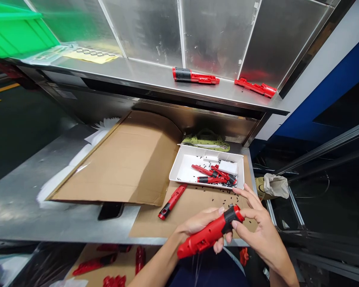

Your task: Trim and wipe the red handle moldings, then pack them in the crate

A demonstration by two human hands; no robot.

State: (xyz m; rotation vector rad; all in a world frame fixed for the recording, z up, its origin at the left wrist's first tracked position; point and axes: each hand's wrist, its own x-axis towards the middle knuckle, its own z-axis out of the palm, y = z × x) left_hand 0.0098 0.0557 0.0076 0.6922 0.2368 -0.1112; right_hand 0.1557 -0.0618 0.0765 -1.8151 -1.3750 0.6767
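Over the table's front edge I hold a red plastic tool housing with a black collar, tilted with its collar end up to the right. My left hand is wrapped round it from behind and below; part of its fingers is hidden. At the collar end, the thumb and index finger of my right hand pinch the housing, its other fingers spread upward. A similar housing lies on the cardboard sheet to the left. Beyond my hands, a white tray holds several red and black housings and scattered small black pieces.
A large cardboard piece covers the table's left middle, with a dark phone-like object at its edge. Two red parts, one with a black collar and one plain, rest on the steel shelf. More housings lie below the table.
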